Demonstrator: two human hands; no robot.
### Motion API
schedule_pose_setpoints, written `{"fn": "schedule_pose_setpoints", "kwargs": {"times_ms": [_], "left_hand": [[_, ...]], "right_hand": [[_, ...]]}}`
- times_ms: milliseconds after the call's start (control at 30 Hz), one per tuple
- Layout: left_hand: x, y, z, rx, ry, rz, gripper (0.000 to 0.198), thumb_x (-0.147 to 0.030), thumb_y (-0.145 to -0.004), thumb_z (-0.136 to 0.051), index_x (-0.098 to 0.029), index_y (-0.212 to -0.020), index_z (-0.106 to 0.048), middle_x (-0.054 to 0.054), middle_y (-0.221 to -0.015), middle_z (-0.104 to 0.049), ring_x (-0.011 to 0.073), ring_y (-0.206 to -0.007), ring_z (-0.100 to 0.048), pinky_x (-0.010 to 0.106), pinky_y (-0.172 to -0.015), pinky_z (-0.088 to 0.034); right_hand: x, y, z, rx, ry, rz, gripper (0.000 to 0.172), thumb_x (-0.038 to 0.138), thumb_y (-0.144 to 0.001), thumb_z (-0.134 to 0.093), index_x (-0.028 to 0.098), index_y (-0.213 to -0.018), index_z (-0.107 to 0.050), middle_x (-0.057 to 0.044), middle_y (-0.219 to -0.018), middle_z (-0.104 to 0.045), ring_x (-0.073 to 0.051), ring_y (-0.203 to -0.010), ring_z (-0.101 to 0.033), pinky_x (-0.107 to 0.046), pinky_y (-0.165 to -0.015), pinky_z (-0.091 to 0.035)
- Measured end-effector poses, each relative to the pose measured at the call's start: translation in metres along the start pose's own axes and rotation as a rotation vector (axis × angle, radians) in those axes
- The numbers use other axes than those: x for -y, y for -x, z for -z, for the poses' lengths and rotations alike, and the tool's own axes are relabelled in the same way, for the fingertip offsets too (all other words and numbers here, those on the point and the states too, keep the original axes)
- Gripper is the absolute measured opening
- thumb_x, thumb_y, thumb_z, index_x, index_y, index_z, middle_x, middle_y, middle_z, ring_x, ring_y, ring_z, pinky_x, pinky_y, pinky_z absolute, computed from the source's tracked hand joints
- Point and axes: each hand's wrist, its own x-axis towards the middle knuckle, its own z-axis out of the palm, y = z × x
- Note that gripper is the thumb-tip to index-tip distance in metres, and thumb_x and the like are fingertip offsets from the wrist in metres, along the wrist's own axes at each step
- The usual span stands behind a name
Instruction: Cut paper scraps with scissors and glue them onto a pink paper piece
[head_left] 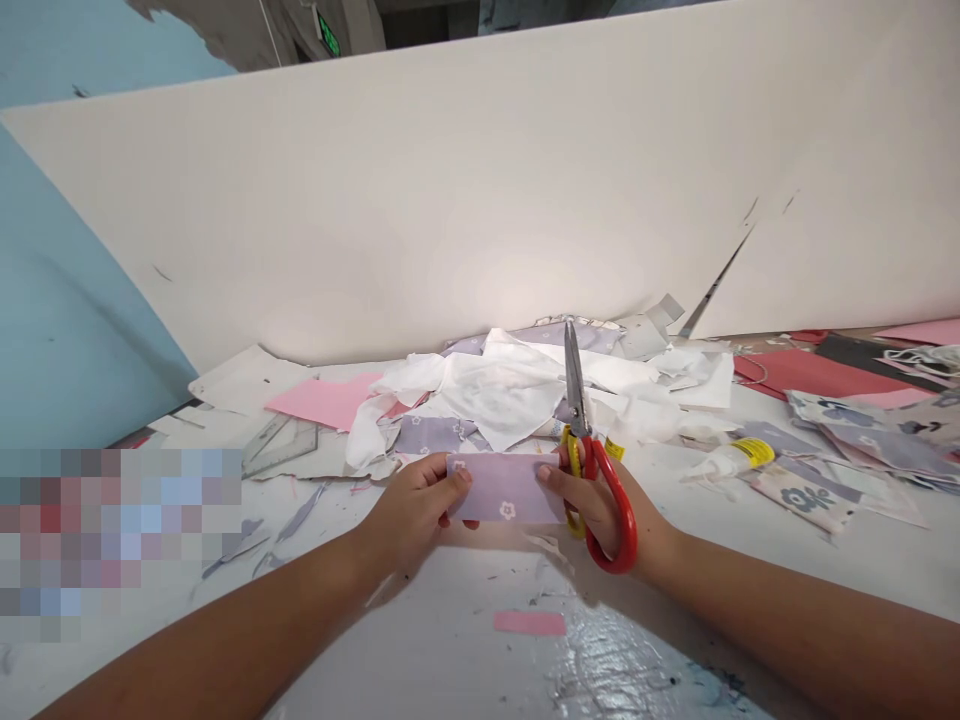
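A small lilac fabric strip point(501, 488) with white flowers is stretched between both hands just above the table. My left hand point(416, 510) pinches its left end. My right hand point(600, 505) pinches the right end with the fingertips and also grips a pair of scissors point(592, 455) with red and yellow handles. The blades are closed and point away from me, up toward the scrap pile.
A pile of white and lilac cloth scraps point(510, 385) lies behind the hands. Pink paper point(322, 400), a clear set square point(281, 445), a glue bottle point(731, 460), patterned fabric point(847, 450) and red sheets point(817, 375) surround it. A white board point(450, 180) stands behind. A pink strip point(529, 623) lies near me.
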Motion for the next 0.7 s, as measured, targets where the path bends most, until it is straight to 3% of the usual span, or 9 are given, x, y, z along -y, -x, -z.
{"fn": "schedule_pose_setpoints", "kwargs": {"times_ms": [133, 500, 567, 700], "left_hand": [[0.009, -0.005, -0.002, 0.033, 0.103, 0.090, 0.035, -0.050, -0.075, -0.056, -0.016, -0.084, -0.059, 0.003, -0.057, -0.060, 0.0142, -0.051, -0.054, 0.024, -0.048, -0.037], [0.012, -0.009, -0.004, 0.082, 0.175, 0.054, 0.029, -0.045, -0.073, -0.061, -0.016, -0.071, -0.055, 0.002, -0.055, -0.059, 0.0122, -0.052, -0.052, 0.024, -0.051, -0.040], [0.011, -0.009, -0.002, 0.031, 0.124, 0.006, 0.029, -0.045, -0.074, -0.059, -0.016, -0.071, -0.055, 0.000, -0.055, -0.058, 0.0109, -0.051, -0.049, 0.023, -0.051, -0.038], [0.006, -0.006, 0.002, -0.263, -0.089, -0.170, 0.023, -0.042, -0.077, -0.055, -0.020, -0.072, -0.058, -0.003, -0.056, -0.051, 0.0108, -0.053, -0.046, 0.022, -0.052, -0.036]], "right_hand": [[0.005, 0.003, -0.002, 0.009, 0.099, 0.017, 0.025, 0.035, -0.070, -0.058, 0.021, -0.059, -0.041, 0.006, -0.047, -0.041, -0.011, -0.046, -0.039, -0.026, -0.047, -0.032], [0.002, 0.001, -0.004, -0.036, -0.028, -0.052, 0.023, 0.031, -0.068, -0.064, 0.021, -0.062, -0.045, 0.007, -0.048, -0.043, -0.010, -0.044, -0.040, -0.025, -0.046, -0.032], [-0.002, -0.001, -0.003, -0.022, -0.146, -0.072, 0.024, 0.036, -0.069, -0.065, 0.020, -0.065, -0.047, 0.007, -0.048, -0.046, -0.010, -0.045, -0.044, -0.024, -0.046, -0.034], [-0.007, -0.004, -0.002, 0.031, -0.314, -0.084, 0.030, 0.047, -0.072, -0.060, 0.019, -0.067, -0.051, 0.003, -0.058, -0.058, -0.012, -0.053, -0.055, -0.025, -0.054, -0.043]]}}
